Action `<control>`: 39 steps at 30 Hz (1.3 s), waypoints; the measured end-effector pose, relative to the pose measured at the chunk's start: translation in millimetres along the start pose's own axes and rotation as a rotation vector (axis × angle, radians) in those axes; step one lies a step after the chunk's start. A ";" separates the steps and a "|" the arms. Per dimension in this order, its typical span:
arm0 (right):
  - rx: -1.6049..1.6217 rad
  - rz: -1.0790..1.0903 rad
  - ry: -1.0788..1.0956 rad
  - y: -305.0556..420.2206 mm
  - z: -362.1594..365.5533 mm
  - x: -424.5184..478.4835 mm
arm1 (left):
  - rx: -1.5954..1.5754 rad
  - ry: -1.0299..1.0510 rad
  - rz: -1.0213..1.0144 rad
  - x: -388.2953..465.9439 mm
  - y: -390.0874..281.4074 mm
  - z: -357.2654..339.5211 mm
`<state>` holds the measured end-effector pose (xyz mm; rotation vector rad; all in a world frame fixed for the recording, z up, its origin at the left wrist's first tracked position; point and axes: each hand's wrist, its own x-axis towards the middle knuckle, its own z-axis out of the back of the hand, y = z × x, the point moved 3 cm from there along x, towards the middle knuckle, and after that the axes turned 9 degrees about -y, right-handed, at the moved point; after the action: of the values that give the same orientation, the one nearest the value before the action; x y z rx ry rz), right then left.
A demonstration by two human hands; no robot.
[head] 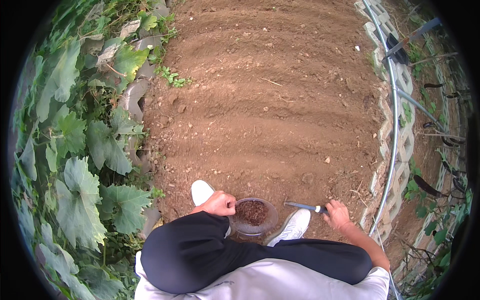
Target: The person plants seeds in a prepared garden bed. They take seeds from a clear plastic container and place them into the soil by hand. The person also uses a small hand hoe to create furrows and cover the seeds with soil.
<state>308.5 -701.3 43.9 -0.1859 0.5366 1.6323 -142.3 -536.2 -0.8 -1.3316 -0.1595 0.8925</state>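
A clear plastic bowl [270, 221] holds reddish-brown, dry, seed-like material [253, 212]. It stands on the soil between my shoes. My left hand [219, 203] is curled at the bowl's left edge, thumb and fingers pinched on its rim. In my right hand [337, 215] is a hand tool [304, 206] with a dark handle, a pale collar and a narrow metal blade. The blade points left, low over the ground beyond my right shoe [292, 227]; whether its tip touches the soil I cannot tell.
Bare brown soil [262, 127] with shallow crosswise ridges stretches ahead. Broad-leaved vines [80, 191] crowd the left, against a grey scalloped edging [133, 97]. To the right run a metal pipe [393, 112] and hollow concrete blocks [404, 142]. A dark-bladed tool [412, 37] leans there.
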 end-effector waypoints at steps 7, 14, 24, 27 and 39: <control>0.428 0.526 -0.228 130.7 121.3 107.1 | -0.022 -0.014 0.229 25.3 -39.2 47.6; 0.079 0.638 -0.290 225.2 125.5 178.4 | -0.217 -0.279 0.175 61.7 -47.6 74.8; -0.047 0.626 -0.491 226.6 105.3 214.4 | -0.456 -0.437 0.236 57.1 -42.0 84.5; 0.023 0.722 -0.449 232.4 107.1 220.4 | -0.504 -0.515 0.252 50.8 -48.4 87.7; 1.739 -0.117 0.612 214.9 113.3 267.0 | -0.570 -0.641 0.230 30.4 -13.1 83.4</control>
<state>82.9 -421.8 79.9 0.5913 2.1224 0.5027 -163.7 -452.3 22.6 -1.5556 -0.8199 1.5297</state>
